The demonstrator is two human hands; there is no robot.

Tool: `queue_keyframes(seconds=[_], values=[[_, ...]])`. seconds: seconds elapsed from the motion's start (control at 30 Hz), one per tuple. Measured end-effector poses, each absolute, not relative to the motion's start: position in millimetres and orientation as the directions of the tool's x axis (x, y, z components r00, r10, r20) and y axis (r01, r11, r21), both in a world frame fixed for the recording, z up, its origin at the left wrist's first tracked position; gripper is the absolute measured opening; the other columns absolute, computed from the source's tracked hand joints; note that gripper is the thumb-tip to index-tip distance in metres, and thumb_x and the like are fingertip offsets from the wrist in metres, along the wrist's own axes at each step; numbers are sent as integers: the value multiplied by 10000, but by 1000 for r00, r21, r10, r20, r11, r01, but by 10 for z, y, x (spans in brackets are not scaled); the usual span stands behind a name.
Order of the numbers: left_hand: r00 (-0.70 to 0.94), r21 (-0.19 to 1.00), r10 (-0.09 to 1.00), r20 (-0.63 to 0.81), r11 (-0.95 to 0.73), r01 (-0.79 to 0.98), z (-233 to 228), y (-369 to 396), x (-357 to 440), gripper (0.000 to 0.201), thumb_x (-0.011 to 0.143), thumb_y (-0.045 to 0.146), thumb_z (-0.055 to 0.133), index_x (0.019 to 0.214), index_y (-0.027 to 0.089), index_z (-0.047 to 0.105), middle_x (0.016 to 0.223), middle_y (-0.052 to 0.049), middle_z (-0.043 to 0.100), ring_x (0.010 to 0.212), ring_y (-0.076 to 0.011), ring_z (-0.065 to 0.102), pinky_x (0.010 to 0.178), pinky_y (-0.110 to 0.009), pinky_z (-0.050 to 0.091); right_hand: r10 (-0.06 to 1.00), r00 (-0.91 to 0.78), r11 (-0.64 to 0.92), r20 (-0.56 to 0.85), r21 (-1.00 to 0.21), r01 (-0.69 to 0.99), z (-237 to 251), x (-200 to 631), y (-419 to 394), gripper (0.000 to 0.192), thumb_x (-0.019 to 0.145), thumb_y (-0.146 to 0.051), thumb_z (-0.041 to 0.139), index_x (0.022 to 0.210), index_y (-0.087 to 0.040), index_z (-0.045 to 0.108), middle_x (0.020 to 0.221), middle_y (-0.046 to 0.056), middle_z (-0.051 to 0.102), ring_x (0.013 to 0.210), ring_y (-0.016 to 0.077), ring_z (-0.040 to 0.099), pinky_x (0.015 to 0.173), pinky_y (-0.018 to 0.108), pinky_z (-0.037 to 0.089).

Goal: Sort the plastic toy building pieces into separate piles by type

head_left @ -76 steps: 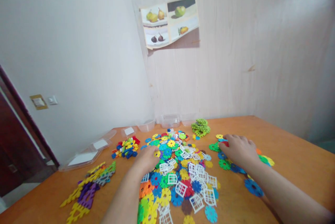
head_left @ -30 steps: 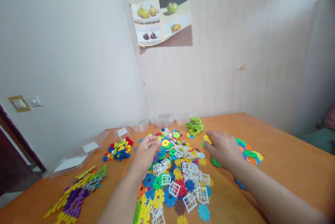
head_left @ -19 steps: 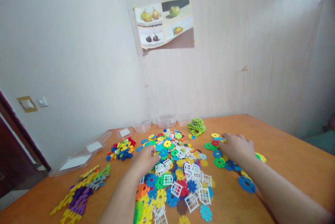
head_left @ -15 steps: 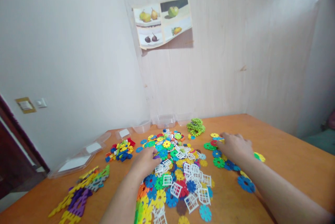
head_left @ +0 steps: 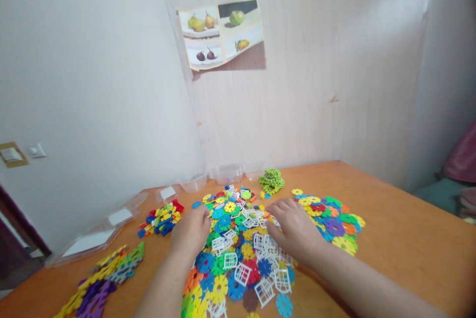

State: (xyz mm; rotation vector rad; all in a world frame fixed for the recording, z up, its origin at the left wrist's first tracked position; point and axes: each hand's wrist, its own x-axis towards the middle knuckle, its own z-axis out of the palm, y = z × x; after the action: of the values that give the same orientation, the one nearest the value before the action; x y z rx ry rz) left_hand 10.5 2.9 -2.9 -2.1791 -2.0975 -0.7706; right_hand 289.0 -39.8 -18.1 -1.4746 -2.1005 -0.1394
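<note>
Two bare hands over a mixed heap of flat plastic pieces (head_left: 225, 222), center to lower center of frame. Heap = slotted flower-shaped discs, many colors, plus white plastic lattice window pieces (head_left: 243, 274), mostly on the right side of it. Left hand (head_left: 190, 234) at the heap's left edge, fingers curled, tips hidden; can't tell if it pinches anything. Right hand (head_left: 295, 229) over the heap's right edge, thumb set apart from loosely spread fingers; underside of palm not visible.

Risks, my judgement:
- Right hand sits between the heap and a separate spread of multicolored flower discs (head_left: 344, 218), right of center. A sideways brush of the wrist could mix the two.
- Lattice holes and disc slots look likely to snag, so lifting one piece could drag neighbors along or flip them.
- Pieces overlap and lie flat, so fingertips could pick up two, or slide off.
- Light-blue flower disc (head_left: 284, 304) near bottom edge of frame, loose at the heap's fringe; a forearm could sweep it away.
- Left elbow swinging out could hit the purple and yellow notched plastic strips (head_left: 89, 298), lower left; left knuckles sit near the small colored plastic bricks (head_left: 163, 216), a knock would scatter those.
</note>
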Motion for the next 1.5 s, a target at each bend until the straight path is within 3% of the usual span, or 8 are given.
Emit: queue_keyframes(seconds=[0.1,0.27,0.43,0.63,0.8,0.93,1.3,1.5], values=[[-31,517,937,349,-165,840,19,-6,179,122,801,250,505,820,225,624,700,-10,634,668,-187,571,607,-260,307,788,-330,511,520,-251,822,-172,2800,-493,283,920,-316,503,1132,-208,655,1074,87,663,1052,253,538,903,385,407],[128,869,974,188,-226,441,17,-163,567,221,811,321,570,982,188,611,694,22,594,622,-138,530,597,-234,376,728,-412,630,548,-297,717,-152,2711,-591,463,887,-339,570,1332,-219,535,1223,84,623,1125,251,508,964,392,398],[342,971,938,56,-131,200,-87,-300,892,251,823,340,612,1004,170,578,635,48,534,559,-98,464,538,-208,344,748,-436,630,501,-326,705,-168,2657,-614,445,862,-348,608,1290,-241,556,1134,59,657,1044,232,551,895,353,408],[298,990,954,43,-81,117,-99,-266,882,343,786,342,661,1062,171,551,678,34,581,620,-112,544,604,-219,410,804,-360,515,474,-251,820,-152,2755,-513,266,903,-380,539,1094,-230,647,1009,58,690,975,234,587,832,346,377],[-20,964,991,135,-126,234,-46,-78,590,324,779,365,614,1027,159,588,839,-37,663,765,-167,631,705,-266,467,897,-38,146,441,-212,966,-74,3129,-268,318,917,-358,449,1106,-201,651,1014,107,707,997,278,607,826,391,369],[-188,862,939,289,-169,479,-172,145,281,256,787,383,589,930,172,619,825,-33,669,774,-180,623,693,-268,454,910,171,-93,377,-216,972,-79,3459,-99,376,907,-406,407,1118,-215,653,1054,133,711,1029,328,602,782,422,390],[134,324,927,351,-255,911,-416,200,290,294,787,388,618,1017,211,669,1024,-72,638,969,-229,591,829,-314,418,930,283,-240,237,-193,951,-194,3663,9,415,867,-414,405,1122,-223,671,1082,155,704,1058,370,594,818,512,415],[132,267,929,347,-232,935,-361,152,346,230,790,338,611,967,204,670,999,-73,628,950,-219,580,800,-295,405,939,237,-194,249,-186,963,-207,3632,12,454,880,-479,394,1124,-221,677,1090,149,708,1073,373,578,829,505,416]])
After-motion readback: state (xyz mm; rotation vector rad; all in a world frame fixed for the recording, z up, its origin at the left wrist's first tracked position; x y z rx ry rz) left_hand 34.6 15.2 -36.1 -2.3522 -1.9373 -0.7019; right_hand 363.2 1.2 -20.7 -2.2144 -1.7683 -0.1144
